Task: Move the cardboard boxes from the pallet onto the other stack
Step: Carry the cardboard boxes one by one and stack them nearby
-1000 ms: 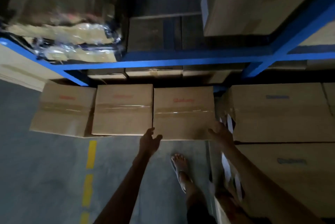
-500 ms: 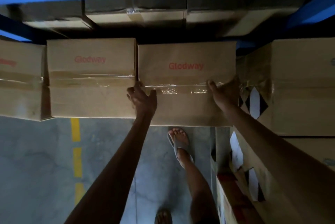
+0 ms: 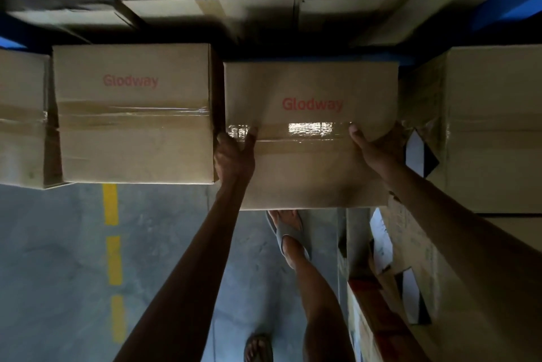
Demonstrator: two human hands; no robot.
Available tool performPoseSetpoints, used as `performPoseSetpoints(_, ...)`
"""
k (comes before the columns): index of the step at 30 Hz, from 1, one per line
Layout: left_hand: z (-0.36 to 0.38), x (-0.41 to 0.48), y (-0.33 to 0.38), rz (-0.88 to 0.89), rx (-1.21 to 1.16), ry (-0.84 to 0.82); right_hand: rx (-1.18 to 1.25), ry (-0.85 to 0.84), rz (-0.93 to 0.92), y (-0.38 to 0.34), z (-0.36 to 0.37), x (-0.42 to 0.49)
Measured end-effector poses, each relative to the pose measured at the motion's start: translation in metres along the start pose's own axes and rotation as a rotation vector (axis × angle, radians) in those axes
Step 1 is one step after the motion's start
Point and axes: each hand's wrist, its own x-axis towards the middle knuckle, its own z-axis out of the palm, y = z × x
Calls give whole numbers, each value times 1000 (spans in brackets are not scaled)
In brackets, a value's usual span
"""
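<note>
The left hand (image 3: pixel 234 153) curled round the cardboard box's (image 3: pixel 311 174) left edge and the right hand (image 3: pixel 378 147) round its right. The box sat at the row's right end, between a neighbouring box (image 3: pixel 135 139) and the taller stack (image 3: pixel 492 127). That neighbour and a third box (image 3: pixel 20 127) lay unhandled, so much work seemed left.

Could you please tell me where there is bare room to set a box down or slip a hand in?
Free: the concrete floor round the yellow dashed line, left of the legs. Crowded: the left hand fills the gap between the neighbouring box and the held box; the right hand sits tight between it and the large carton.
</note>
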Motion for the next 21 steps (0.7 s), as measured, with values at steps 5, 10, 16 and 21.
performPoseSetpoints(5,-8,3,-5,-10,-22,-31,87,-41,-35,-4,-4,-9)
performPoseSetpoints(10,-43,-37,-14,58,-31,-24,98,14,-84,9,-28,-67)
performPoseSetpoints(16,-144,-155,-29,200,-96,0,181,111,-229,26,-94,-224)
performPoseSetpoints(21,-271,-312,-66,354,-182,-3,299,205,-280,69,-162,-417)
